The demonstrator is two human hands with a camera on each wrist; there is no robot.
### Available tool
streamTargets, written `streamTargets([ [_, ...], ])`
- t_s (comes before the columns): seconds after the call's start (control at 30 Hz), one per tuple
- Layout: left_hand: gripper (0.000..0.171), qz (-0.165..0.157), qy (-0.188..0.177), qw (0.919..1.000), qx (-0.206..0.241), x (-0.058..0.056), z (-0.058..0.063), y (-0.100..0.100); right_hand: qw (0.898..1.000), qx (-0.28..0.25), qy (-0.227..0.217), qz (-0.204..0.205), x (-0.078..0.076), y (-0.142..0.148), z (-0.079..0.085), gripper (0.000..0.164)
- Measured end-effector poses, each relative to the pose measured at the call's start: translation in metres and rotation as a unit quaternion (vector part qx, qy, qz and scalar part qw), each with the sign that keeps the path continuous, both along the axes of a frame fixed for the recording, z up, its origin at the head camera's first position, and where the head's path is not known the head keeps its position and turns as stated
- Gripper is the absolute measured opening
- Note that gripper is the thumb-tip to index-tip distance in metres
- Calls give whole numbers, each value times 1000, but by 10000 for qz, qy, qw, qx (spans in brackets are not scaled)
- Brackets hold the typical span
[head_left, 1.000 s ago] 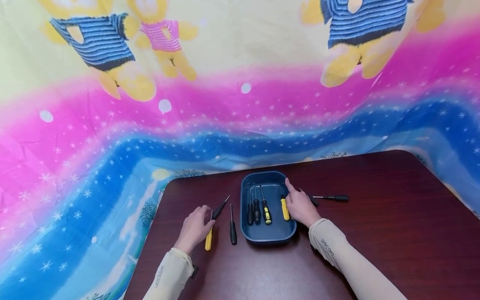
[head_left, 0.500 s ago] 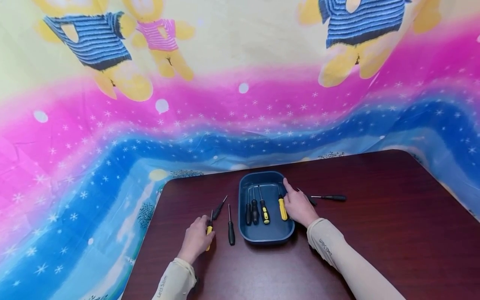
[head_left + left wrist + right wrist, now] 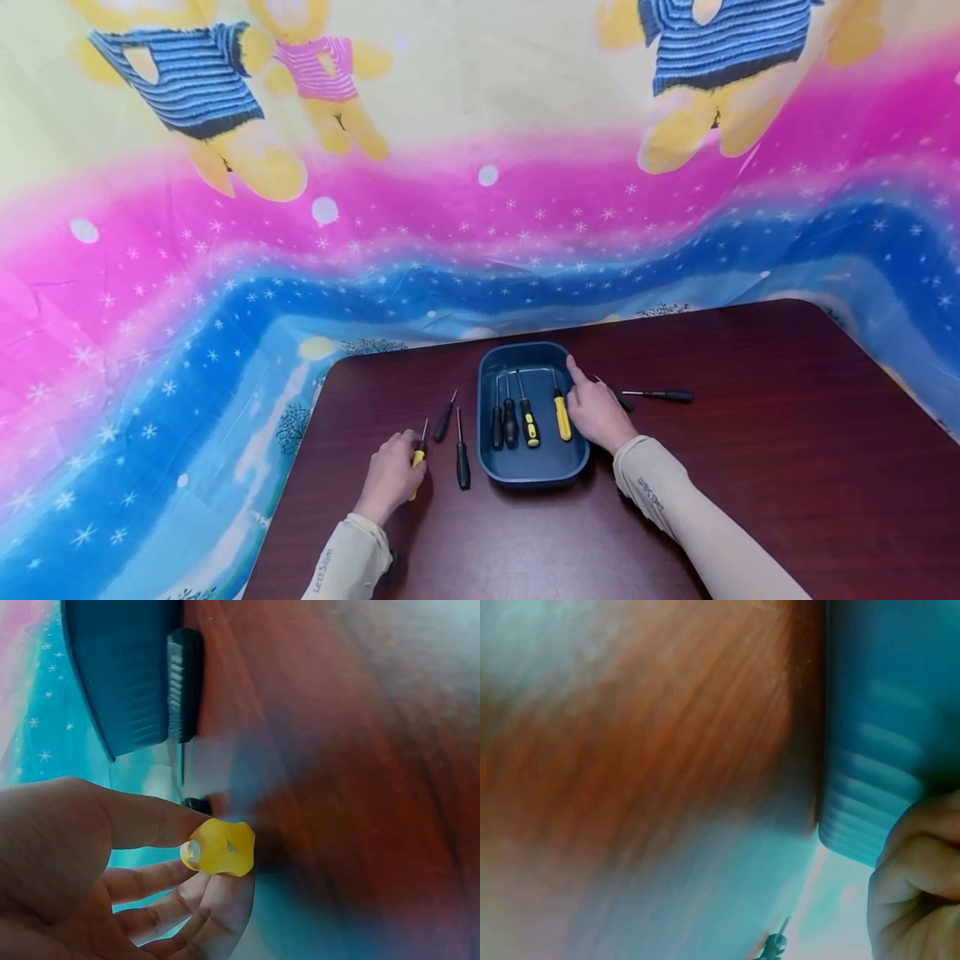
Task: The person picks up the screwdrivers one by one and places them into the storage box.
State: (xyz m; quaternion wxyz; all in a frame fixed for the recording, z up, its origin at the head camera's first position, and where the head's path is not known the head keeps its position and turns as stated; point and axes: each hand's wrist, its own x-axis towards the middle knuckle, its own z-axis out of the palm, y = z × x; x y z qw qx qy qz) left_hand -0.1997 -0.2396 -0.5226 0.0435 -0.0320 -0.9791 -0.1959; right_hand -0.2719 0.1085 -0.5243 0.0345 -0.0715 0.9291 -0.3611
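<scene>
My left hand (image 3: 392, 475) pinches a yellow-handled screwdriver (image 3: 221, 847) between thumb and fingers, left of the tray. Its metal shaft points away from me in the head view. Beside it lie a small black screwdriver (image 3: 445, 419) and a longer black-handled screwdriver (image 3: 462, 462). My right hand (image 3: 600, 414) holds the right side of the dark blue tray (image 3: 534, 482), its index finger lying along the rim and the other fingers curled against the outer wall. Inside the tray are two black screwdrivers (image 3: 511, 423), a black-and-yellow one (image 3: 530, 427) and a yellow-handled one (image 3: 562, 417).
Right of my right hand, a black-handled screwdriver (image 3: 671, 396) lies on the dark brown table (image 3: 757, 467). Another dark tool (image 3: 624, 402) is partly hidden behind that hand. A printed cloth (image 3: 450, 208) with bears and snowflakes hangs beyond the table's far edge.
My left hand has closed on the yellow screwdriver's handle. The small black screwdriver's handle has swung slightly right. In the tray, the yellow screwdriver has shifted a little left; my right hand stays at the rim.
</scene>
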Motion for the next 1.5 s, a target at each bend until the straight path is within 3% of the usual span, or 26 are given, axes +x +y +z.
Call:
streamTargets([
  [0.23,33,-18,20,9994,339,-4,15,3,10000,2,-14,-37,-1,-1,1,65],
  [0.5,35,-34,27,9990,445,-12,22,10,10000,-16,-6,-17,0,0,2,65],
  [0.67,36,-53,-251,9944,1029,-16,31,16,10000,14,-39,-48,0,-1,1,65],
  [0.97,38,-172,-891,9684,2322,-22,53,29,10000,25,22,-29,-1,0,0,64],
  [1.17,40,-366,-1292,9341,3308,-27,64,44,10000,32,74,-58,-2,1,-1,65],
  [1.27,42,-507,-1394,9220,3577,-30,67,53,10000,28,48,-61,-1,1,0,65],
  [1.5,43,-711,-1520,9117,3751,-34,73,71,10000,15,-13,-45,-1,0,1,64],
])
